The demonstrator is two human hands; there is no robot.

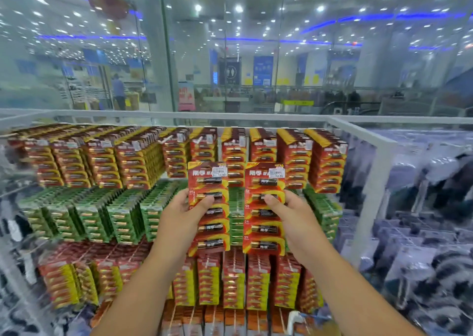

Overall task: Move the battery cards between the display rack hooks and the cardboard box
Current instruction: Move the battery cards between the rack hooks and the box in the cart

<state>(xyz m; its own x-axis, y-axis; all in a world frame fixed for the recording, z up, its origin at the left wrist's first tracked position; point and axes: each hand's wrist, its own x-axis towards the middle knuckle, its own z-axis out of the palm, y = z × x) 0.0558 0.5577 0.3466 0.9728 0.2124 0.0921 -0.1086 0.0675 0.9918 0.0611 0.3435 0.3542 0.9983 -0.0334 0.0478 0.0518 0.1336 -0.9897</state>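
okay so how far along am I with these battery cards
Done: the rack hooks look packed with red and green cards. In hand: your left hand and right hand each hold a red card up before the rack. Left: can't tell; no box is in view.

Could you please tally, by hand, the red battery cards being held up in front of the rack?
Red battery card in the left hand: 1
Red battery card in the right hand: 1
Total: 2
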